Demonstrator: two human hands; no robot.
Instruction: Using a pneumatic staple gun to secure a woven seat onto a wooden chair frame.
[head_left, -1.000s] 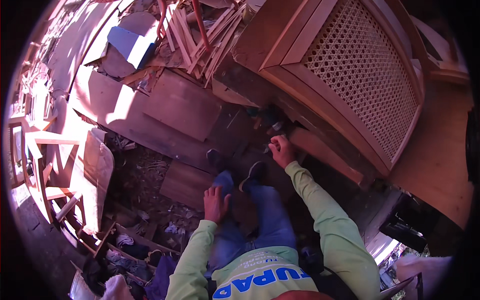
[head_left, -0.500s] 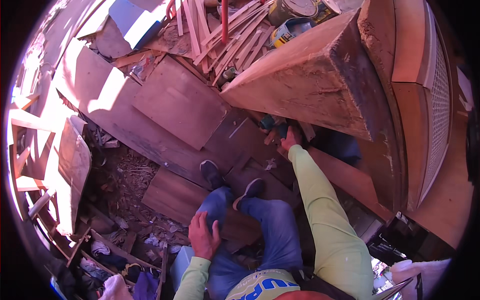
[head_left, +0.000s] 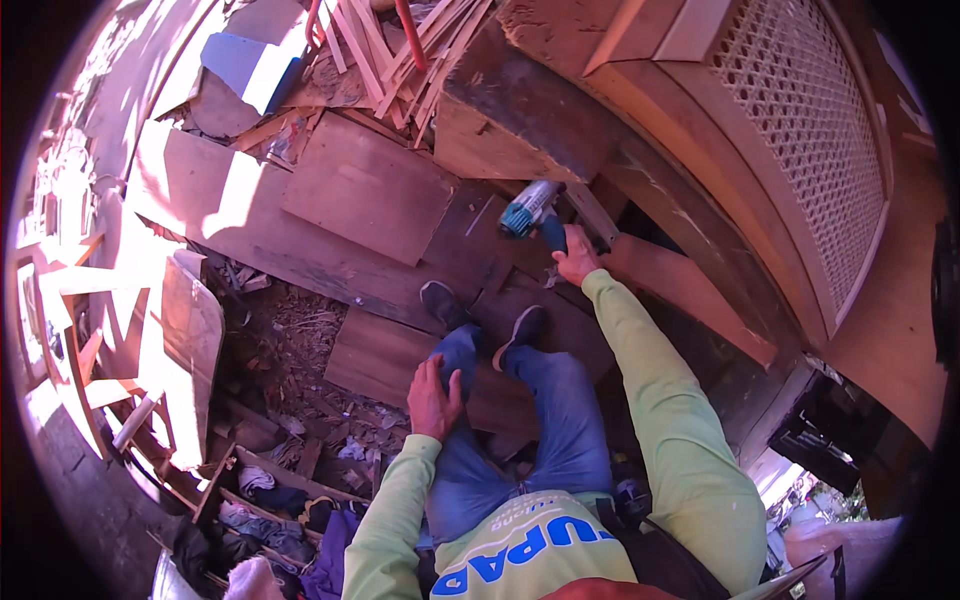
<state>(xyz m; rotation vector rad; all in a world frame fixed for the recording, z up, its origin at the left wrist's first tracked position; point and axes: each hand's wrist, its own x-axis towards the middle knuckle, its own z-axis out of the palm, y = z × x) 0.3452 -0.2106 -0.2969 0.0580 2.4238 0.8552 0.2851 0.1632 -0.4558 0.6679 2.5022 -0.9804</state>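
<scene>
My right hand (head_left: 577,262) is wrapped tight round the dark handle of a teal and silver power tool (head_left: 530,210), most likely a small sander or grinder, held out at arm's length. Its head points away from my grip, up toward the underside of the big wooden cabinet (head_left: 640,140) with the lattice panel (head_left: 800,150). The tool looks compact but dense, with a hard, stiff body, probably nose-heavy beyond my fingers, so the handle where I have it is the sensible place to hold, well back from the working end. My left hand (head_left: 433,398) lies flat and loose on my left knee (head_left: 455,365), fingers spread, gripping nothing. Below the tool sit my shoes (head_left: 480,315) on dark boards (head_left: 370,190), and off to the left of my resting hand lie wood scraps (head_left: 300,330) and shavings.
</scene>
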